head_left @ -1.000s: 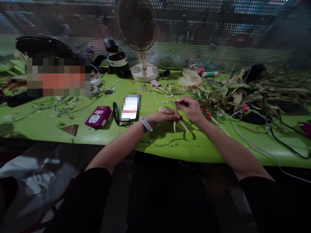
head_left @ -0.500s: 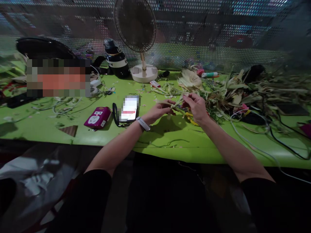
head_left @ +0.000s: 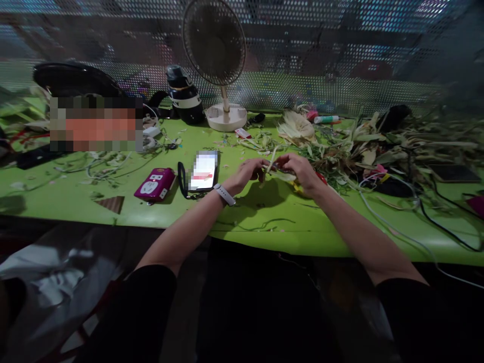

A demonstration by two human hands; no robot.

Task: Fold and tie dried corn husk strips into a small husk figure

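Note:
My left hand (head_left: 249,172), with a pale band on its wrist, is closed around a pale strip of corn husk (head_left: 273,161), one end of which sticks up between my hands. Close beside it on the right, my right hand (head_left: 301,172) pinches the same piece, its fingertips almost meeting those of the left. Both hands are just above the green table (head_left: 260,222). Under the right hand lies a yellow and red object (head_left: 298,188), mostly covered, whose kind I cannot make out.
A heap of dry leaves and husks (head_left: 351,146) spreads on the right, with cables across it. To the left lie a lit phone (head_left: 204,171) and a purple power socket (head_left: 155,185). Behind stand a fan (head_left: 227,118) and a black bottle (head_left: 185,98).
My right hand has come down and turned palm-down, closer to my left hand. The husk strip between them now points upward instead of toward the right hand.

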